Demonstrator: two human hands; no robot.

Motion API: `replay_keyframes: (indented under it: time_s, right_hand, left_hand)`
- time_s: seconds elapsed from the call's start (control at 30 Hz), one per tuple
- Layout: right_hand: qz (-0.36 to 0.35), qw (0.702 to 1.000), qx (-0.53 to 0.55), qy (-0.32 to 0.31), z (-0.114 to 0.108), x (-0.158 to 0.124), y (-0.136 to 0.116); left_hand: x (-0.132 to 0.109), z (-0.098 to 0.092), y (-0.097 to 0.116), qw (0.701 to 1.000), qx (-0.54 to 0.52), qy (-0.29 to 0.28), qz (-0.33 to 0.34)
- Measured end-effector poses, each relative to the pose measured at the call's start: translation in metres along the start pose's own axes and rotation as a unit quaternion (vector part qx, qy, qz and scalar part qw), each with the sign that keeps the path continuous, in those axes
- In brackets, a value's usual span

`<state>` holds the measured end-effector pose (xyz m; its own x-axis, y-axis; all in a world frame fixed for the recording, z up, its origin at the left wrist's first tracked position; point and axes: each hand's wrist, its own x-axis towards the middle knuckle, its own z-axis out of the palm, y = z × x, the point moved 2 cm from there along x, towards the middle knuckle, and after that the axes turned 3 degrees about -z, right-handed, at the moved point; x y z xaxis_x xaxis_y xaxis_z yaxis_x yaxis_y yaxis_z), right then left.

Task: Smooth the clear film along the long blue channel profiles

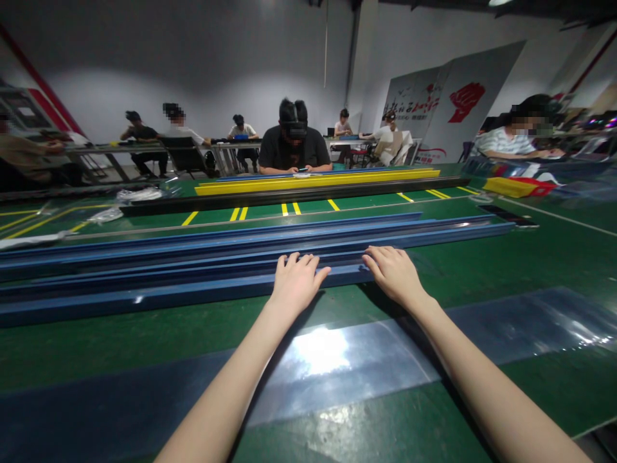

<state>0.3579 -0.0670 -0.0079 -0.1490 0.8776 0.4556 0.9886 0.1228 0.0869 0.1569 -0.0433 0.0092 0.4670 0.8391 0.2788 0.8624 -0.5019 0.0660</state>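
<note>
Several long blue rails (193,257) lie side by side across the green table (506,270). My left hand (296,283) rests palm down on the nearest rail, its fingers curled over the rail's top edge. My right hand (393,273) lies on the same rail just to the right, fingers bent over the edge in the same way. Both hands grip the nearest blue rail (144,299). A clear plastic sheet (337,360) lies flat on the table under my forearms.
Beyond the blue rails lie a black rail (289,196) and a yellow rail (313,181). Yellow and red pieces (518,186) sit at the far right. A person (294,145) sits opposite; other people sit at tables behind. Clear plastic bags (139,194) lie at the far left.
</note>
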Motion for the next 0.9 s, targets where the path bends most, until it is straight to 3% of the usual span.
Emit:
replay_keyframes:
  time_s: [0.3,0.43,0.67,0.9]
  right_hand:
    - [0.038,0.999,-0.005,-0.003,-0.001,0.000,0.004]
    - [0.013,1.000,0.011,-0.021,0.003,0.001,0.007]
    - [-0.058,0.998,0.030,-0.012,0.006,0.000,-0.005]
    - [-0.093,0.994,0.056,-0.014,0.007,-0.002,-0.018]
  left_hand:
    - [0.000,-0.005,-0.013,0.995,0.055,0.020,-0.085]
    - [-0.001,-0.002,-0.007,0.997,0.048,0.021,-0.065]
    - [0.000,0.009,0.003,0.999,-0.008,0.006,0.036]
    - [0.000,0.010,0.001,1.000,-0.007,-0.006,0.024]
